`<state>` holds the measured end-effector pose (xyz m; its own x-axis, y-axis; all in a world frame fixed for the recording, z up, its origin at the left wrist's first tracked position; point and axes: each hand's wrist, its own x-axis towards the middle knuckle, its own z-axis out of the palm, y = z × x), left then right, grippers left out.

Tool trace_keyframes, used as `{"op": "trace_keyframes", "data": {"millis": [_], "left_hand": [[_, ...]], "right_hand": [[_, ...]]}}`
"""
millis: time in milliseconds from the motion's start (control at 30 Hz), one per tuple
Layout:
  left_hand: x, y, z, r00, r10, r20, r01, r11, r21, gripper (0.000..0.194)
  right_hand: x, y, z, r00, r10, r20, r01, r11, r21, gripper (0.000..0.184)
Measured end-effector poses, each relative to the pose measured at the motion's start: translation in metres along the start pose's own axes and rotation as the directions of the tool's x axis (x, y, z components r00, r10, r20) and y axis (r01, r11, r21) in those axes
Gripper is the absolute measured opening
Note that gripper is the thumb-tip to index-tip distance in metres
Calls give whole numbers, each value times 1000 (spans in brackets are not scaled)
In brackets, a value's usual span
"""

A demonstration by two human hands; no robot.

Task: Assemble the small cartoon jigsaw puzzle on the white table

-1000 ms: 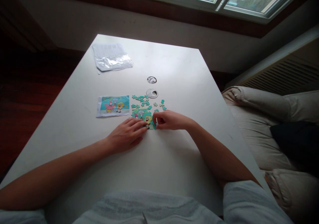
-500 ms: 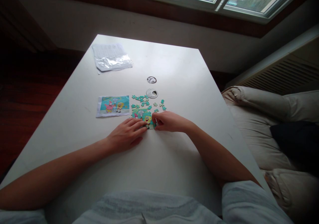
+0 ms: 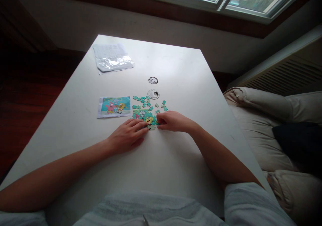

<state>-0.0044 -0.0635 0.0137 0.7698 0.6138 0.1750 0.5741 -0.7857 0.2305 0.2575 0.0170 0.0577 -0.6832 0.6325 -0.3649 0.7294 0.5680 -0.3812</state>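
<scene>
A partly joined cartoon jigsaw puzzle (image 3: 142, 114) lies on the white table. My left hand (image 3: 129, 132) rests flat over its lower left part, fingers stretched out. At the puzzle's right edge is my right hand (image 3: 172, 121), its fingers pinched together; whatever they hold is hidden or too small to make out. Several loose puzzle pieces (image 3: 143, 100) lie just beyond the joined part, and a few more, such as a green piece (image 3: 165, 108), are scattered to the right. Left of the puzzle is a picture sheet (image 3: 115, 107) with the same cartoon figures.
Papers in a clear plastic sleeve (image 3: 113, 59) lie at the table's far left corner. Two round openings (image 3: 153, 80) with metallic rims are set in the white table (image 3: 181, 71). A beige sofa (image 3: 251, 128) stands to the right, and a window runs along the far wall.
My right hand has shifted slightly right, away from the joined puzzle, uncovering more of its right edge. The left hand stays in place.
</scene>
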Motion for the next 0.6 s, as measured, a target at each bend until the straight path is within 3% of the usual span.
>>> {"op": "trace_keyframes", "data": {"millis": [267, 433, 600], "left_hand": [[-1, -5, 0, 999, -7, -48, 6, 1000, -28, 32], [-2, -26, -6, 953, -210, -219, 201, 978, -64, 23], [-4, -47, -10, 910, -334, -247, 318, 943, -104, 25]], "right_hand": [[-1, 1, -3, 1000, 17, 20, -17, 1000, 6, 15], [-3, 1, -4, 999, 21, 31, -20, 999, -26, 11], [-6, 2, -6, 999, 24, 25, -22, 999, -45, 10]]}}
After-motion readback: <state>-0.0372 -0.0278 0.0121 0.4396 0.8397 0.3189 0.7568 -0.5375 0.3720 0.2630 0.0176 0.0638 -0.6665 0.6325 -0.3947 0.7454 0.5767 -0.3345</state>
